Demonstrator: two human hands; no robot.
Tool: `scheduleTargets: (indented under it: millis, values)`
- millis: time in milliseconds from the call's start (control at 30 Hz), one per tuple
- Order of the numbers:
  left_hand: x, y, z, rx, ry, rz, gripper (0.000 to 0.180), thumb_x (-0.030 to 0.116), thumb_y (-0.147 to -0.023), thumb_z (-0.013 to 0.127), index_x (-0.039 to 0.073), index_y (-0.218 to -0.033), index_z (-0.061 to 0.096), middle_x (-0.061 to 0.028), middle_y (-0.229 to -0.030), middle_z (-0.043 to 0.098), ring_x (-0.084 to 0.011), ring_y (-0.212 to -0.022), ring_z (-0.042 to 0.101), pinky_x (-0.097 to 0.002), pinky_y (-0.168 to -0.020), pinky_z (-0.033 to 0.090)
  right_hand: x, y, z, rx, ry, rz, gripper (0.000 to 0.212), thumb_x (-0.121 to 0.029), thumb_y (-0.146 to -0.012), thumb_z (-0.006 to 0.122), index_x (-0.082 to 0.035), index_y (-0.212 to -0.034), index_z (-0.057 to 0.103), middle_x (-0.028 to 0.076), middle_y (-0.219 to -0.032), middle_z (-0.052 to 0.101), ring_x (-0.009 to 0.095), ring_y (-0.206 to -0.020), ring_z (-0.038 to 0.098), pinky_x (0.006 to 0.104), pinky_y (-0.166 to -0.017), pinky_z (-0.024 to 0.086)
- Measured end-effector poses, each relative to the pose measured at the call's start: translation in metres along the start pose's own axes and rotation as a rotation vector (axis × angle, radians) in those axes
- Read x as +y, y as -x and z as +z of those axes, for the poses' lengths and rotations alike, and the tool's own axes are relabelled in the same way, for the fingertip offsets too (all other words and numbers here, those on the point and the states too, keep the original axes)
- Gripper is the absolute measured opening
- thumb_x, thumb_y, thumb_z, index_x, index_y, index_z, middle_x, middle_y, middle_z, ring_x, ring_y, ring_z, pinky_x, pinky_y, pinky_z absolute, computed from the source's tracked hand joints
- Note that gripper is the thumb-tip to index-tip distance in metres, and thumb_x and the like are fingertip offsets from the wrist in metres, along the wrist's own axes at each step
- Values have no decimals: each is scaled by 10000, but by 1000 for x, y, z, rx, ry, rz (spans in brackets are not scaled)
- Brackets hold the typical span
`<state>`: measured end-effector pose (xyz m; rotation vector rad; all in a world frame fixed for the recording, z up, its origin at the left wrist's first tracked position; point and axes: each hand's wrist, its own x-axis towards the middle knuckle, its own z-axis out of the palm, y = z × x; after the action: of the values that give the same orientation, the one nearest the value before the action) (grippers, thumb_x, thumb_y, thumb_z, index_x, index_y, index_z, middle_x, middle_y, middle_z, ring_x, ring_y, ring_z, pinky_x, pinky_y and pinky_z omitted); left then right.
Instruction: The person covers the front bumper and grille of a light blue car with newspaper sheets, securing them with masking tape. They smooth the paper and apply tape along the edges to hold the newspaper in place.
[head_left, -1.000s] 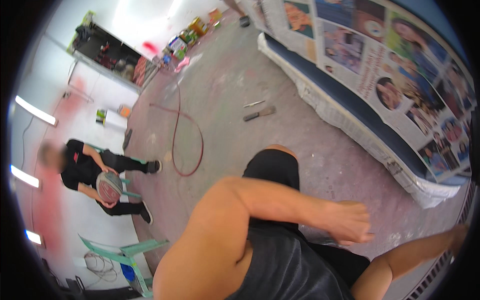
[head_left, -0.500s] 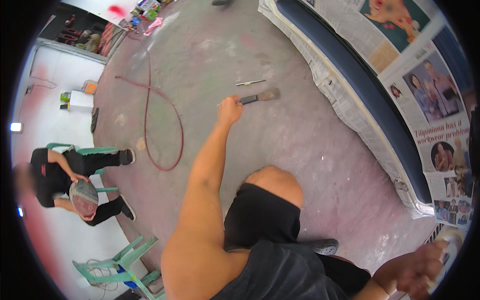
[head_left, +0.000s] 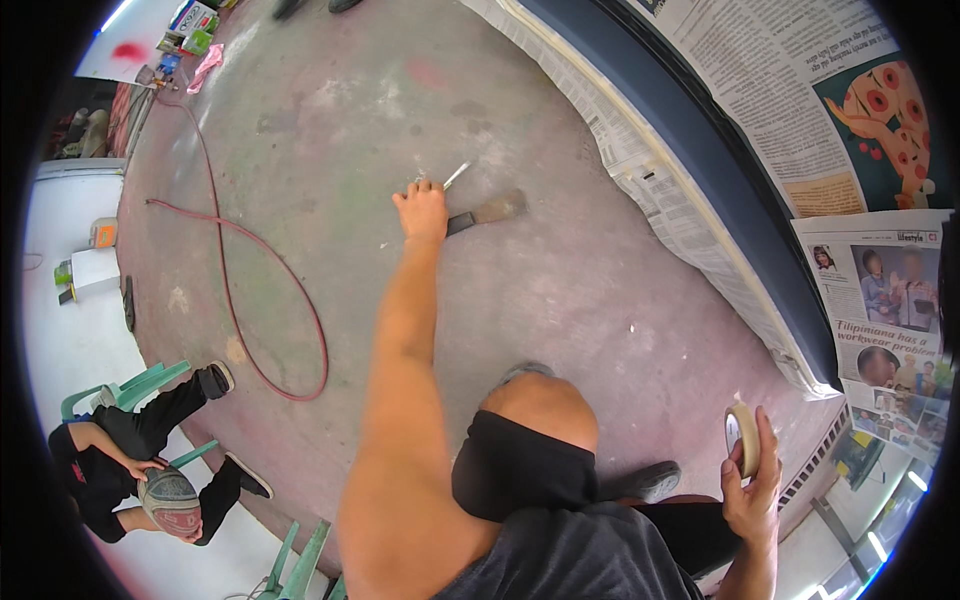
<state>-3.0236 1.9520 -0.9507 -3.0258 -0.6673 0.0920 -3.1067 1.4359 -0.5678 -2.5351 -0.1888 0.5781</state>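
Observation:
My left hand (head_left: pixel 421 210) reaches out over the concrete floor, its fingers closed on the near end of a slim silver tool (head_left: pixel 457 175). The tool slants up and away to the right; its exact kind is too small to make out. Just right of that hand, a flat brush-like tool (head_left: pixel 497 207) with a dark handle and brownish end lies on the floor. My right hand (head_left: pixel 752 495), low on the right, holds a roll of tan masking tape (head_left: pixel 743 440) upright between thumb and fingers.
A long dark blue panel (head_left: pixel 690 140) edged with newspaper (head_left: pixel 640 190) curves along the right. A red hose (head_left: pixel 225 290) loops over the floor at left. Beyond it, a seated person (head_left: pixel 110 470) holds a grey and red ball (head_left: pixel 170 500). Green plastic chairs (head_left: pixel 305 560) stand there.
My left hand has moved left and now grips the slim tool, which lay on the floor and has turned. My right hand has come further into view with the tape roll.

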Motion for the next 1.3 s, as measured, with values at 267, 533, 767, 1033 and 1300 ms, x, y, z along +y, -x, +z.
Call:
scheduleTargets:
  millis: [267, 533, 767, 1033, 1300]
  values:
    - [107, 104, -202, -462, 1563, 167, 271, 217, -998, 681, -21, -1127, 692, -28, -1021, 705, -114, -951, 617, -301, -841, 488, 49, -4, -6, 15, 220, -279, 473, 27, -883, 644, -1, -1352, 584, 206, -1024, 702, 429, -883, 663, 459, -851, 527]
    - [271, 195, -363, -952, 1472, 1222, 181, 146, -865, 790, 12, -971, 730, -308, -1574, 380, -372, -1430, 416, -477, -1147, 354, 67, 20, -61, -76, -474, -398, 473, -97, -952, 698, -5, -1402, 587, 173, -1211, 697, 282, -986, 694, 389, -854, 557]
    - [394, 273, -407, -966, 1347, 1188, 190, 141, -924, 773, 19, -1070, 761, -201, -1456, 547, -264, -1256, 585, -372, -1013, 472, 157, 108, -92, 193, -789, -199, 512, -209, -893, 825, -22, -1342, 663, 157, -1118, 735, 160, -968, 688, 329, -815, 556]
    - [488, 337, -412, -813, 1317, 1184, 187, 147, -948, 763, 15, -1081, 760, -103, -1376, 606, -43, -814, 573, -212, -682, 453, 241, 143, -97, 1028, -644, -497, 460, -248, -985, 732, 80, -1289, 623, 162, -1167, 655, 203, -1073, 629, 357, -922, 515]
    - [526, 359, -406, -795, 1327, 1171, 341, 87, -893, 808, 23, -1220, 732, -100, -1425, 541, -89, -935, 641, -232, -718, 522, 255, 135, -120, 974, -1200, -506, 201, -140, -1063, 593, 51, -1124, 614, 111, -983, 712, 153, -897, 677, 294, -823, 552]
